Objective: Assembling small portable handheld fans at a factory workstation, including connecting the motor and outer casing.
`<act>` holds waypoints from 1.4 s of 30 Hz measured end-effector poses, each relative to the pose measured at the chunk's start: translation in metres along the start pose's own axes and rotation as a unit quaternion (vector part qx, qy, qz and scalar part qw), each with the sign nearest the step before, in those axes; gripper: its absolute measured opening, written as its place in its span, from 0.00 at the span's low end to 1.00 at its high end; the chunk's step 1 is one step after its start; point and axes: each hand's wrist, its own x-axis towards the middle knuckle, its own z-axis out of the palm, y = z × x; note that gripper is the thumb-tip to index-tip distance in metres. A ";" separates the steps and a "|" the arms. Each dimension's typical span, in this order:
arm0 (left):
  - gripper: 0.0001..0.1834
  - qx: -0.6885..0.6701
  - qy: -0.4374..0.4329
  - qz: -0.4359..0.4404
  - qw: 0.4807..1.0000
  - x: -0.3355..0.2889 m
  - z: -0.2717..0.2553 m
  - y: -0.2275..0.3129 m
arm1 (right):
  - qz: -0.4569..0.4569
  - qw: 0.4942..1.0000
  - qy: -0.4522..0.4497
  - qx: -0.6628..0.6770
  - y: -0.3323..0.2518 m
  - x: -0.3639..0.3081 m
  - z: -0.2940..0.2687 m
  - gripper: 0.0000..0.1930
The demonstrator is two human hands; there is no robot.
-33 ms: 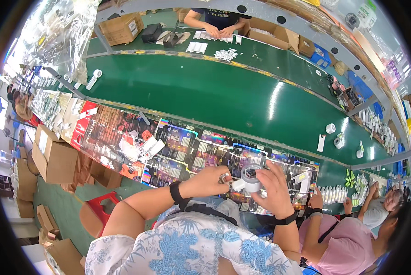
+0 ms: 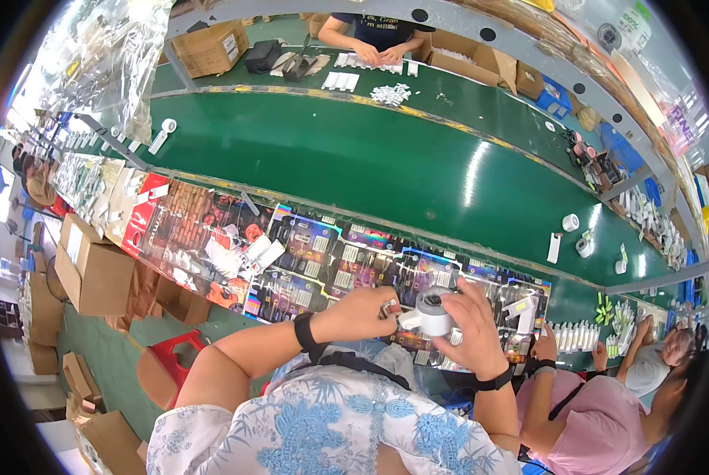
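The right grip (image 2: 475, 331) is closed around the white device (image 2: 432, 321); its round, grey-rimmed head sits left of the palm, between thumb and fingers. The device's short stem points toward the left grip (image 2: 361, 315), whose fingers are curled beside the stem end; whether they clasp anything is unclear. Both grips are above printed sheets (image 2: 299, 247). White pieces (image 2: 252, 255) lie to the left. Beyond extends the green worktop (image 2: 291, 138).
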 end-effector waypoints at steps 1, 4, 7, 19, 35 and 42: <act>0.14 0.075 -0.012 -0.002 0.997 0.000 0.000 0.005 | 0.016 0.997 -0.021 0.068 -0.003 0.002 -0.003 0.25; 0.13 0.188 -0.029 0.012 0.982 0.000 0.007 0.005 | 0.060 0.978 -0.118 0.160 -0.009 0.012 -0.008 0.27; 0.13 0.256 -0.016 0.045 0.965 -0.004 0.016 -0.015 | 0.021 0.980 -0.172 0.094 -0.012 0.023 -0.001 0.28; 0.13 0.128 -0.033 0.004 0.991 -0.067 -0.034 -0.037 | 0.048 0.948 -0.202 0.242 -0.028 0.053 0.068 0.33; 0.15 -0.544 0.372 -0.037 0.752 -0.183 -0.119 -0.106 | -0.128 0.983 -0.134 0.007 -0.068 0.135 0.388 0.21; 0.16 -0.527 0.419 -0.042 0.738 -0.172 -0.124 -0.104 | -0.153 0.974 -0.163 -0.021 -0.049 0.123 0.352 0.17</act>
